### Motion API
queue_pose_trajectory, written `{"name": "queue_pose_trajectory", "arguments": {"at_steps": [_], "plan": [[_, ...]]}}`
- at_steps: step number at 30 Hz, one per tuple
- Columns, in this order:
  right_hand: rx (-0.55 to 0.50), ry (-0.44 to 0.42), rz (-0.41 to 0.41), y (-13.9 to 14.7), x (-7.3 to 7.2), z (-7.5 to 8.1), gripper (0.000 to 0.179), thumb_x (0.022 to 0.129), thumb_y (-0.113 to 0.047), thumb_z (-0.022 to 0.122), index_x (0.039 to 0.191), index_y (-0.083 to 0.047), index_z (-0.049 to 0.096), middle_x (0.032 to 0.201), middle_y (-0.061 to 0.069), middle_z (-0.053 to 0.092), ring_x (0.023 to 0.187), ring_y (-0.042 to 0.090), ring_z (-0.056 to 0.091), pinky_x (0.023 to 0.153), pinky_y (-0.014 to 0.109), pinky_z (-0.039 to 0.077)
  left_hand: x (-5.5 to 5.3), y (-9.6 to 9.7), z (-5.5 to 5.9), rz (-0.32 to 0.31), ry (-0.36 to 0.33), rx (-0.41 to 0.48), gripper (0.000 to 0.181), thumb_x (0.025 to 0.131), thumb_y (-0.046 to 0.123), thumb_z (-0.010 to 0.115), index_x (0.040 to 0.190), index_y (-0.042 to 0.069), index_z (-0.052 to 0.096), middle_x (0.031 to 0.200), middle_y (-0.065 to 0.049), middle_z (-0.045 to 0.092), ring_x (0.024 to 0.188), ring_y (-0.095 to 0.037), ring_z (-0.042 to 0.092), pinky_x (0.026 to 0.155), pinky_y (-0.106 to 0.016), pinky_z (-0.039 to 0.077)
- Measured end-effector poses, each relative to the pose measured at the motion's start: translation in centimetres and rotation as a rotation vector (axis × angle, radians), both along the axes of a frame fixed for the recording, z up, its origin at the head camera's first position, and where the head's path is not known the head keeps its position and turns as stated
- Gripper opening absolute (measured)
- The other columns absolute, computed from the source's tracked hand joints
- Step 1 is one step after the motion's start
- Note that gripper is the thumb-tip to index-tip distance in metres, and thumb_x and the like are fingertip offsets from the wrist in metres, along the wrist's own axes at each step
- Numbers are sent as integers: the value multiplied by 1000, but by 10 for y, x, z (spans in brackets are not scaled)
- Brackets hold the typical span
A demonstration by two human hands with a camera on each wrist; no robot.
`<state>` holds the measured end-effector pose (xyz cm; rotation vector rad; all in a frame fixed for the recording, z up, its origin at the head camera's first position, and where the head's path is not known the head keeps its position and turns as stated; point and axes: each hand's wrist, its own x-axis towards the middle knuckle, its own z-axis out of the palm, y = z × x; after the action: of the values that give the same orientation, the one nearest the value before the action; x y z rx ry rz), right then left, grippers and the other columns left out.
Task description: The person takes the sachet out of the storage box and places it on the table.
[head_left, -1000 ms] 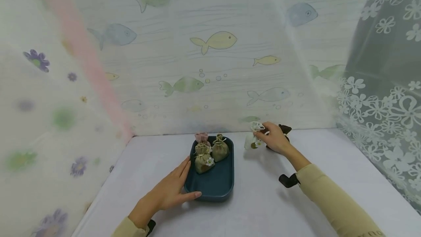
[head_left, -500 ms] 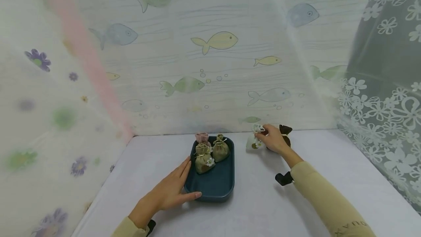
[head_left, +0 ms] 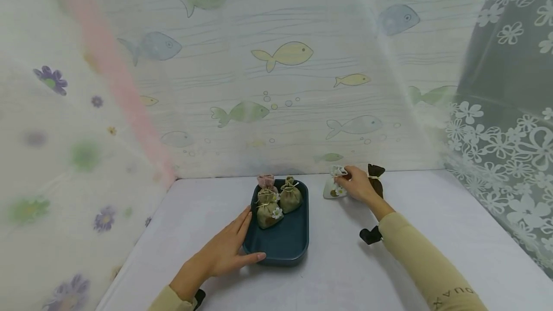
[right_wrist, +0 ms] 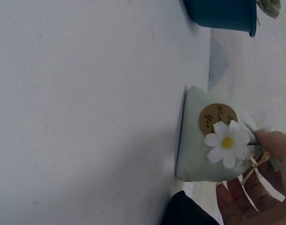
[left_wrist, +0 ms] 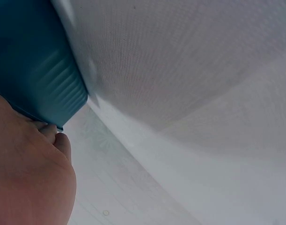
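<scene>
My right hand (head_left: pixel 360 186) pinches the gathered neck of a pale green drawstring sachet (right_wrist: pixel 194 140). A white daisy and a round brown label are on its front, and its base touches the table in the right wrist view. Just right of that hand stands a dark brown sachet (head_left: pixel 376 179), partly hidden. My left hand (head_left: pixel 222 248) lies along the left side of a dark blue tray (head_left: pixel 281 248), its fingers straight and the thumb at the near rim. Inside the tray sit two olive sachets, one (head_left: pixel 269 212) with a daisy, and a pink sachet (head_left: pixel 266 181) behind.
A white cloth covers the table (head_left: pixel 337 268). At the back hangs a pale curtain (head_left: pixel 285 109) printed with fish, with a flowered sheet (head_left: pixel 65 157) on the left and a lace-patterned one (head_left: pixel 510 133) on the right.
My right hand has shifted slightly, and the pale green sachet has come down a little with it. More of the brown sachet shows. My left hand and the tray hold their place.
</scene>
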<state>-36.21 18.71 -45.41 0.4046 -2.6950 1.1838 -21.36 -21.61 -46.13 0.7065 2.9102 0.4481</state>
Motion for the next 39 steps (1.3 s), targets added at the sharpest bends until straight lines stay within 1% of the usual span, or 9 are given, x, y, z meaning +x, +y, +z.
{"name": "queue_pose_trajectory", "arguments": {"at_steps": [4,8,11,16,20,24,28,34,39], "plan": [[13,8,-1,0,1,0,21,100,-18,66,93,0,60,107,23,64,103,39,61,87,53,50,0,0,0,0,6,-1,109,92,78,51,166,9,8,173,-1,-4,157,-25,14,121,-53,27],[29,-3,2,2,3,2,27,100,-19,66,110,6,65,112,25,64,108,42,61,91,55,50,-1,0,0,-1,10,-14,110,92,79,49,165,9,8,173,-1,-4,157,-25,14,122,-52,27],[40,-7,23,4,6,4,37,100,-20,66,123,9,62,119,27,62,111,44,60,93,56,50,-2,0,0,2,4,-13,110,92,80,48,166,9,7,173,0,-5,157,-24,13,122,-52,27],[60,-18,55,8,12,4,46,100,-21,66,131,13,57,126,31,59,113,46,59,93,56,52,-1,0,1,18,-19,-2,111,91,79,50,166,11,6,173,1,-6,157,-24,11,122,-53,26],[67,-24,58,12,22,6,45,100,-20,67,130,12,58,126,29,59,113,45,59,93,55,52,2,-1,0,18,-17,-2,111,91,80,50,166,10,7,173,0,-5,157,-25,12,121,-52,27],[56,11,64,15,32,10,39,98,-15,69,126,11,62,123,28,61,110,45,60,91,55,52,2,-1,-1,14,-5,2,111,91,79,50,166,10,7,173,1,-5,157,-24,12,121,-52,27],[52,44,86,14,40,16,37,97,-13,70,125,11,63,123,27,62,109,44,61,92,56,52,0,-1,-1,11,-4,0,110,91,79,50,166,11,6,173,2,-6,157,-23,11,122,-52,27],[35,59,152,1,51,23,36,98,-11,69,128,8,62,127,25,61,114,42,60,96,57,51,0,0,0,7,-8,5,110,92,77,51,166,10,6,173,1,-6,157,-24,11,122,-53,27],[14,63,203,-13,59,25,36,98,-15,70,128,5,63,129,23,62,115,41,60,99,59,49,1,1,0,6,-12,7,109,92,78,50,166,10,6,173,1,-6,157,-25,12,121,-53,27]]}}
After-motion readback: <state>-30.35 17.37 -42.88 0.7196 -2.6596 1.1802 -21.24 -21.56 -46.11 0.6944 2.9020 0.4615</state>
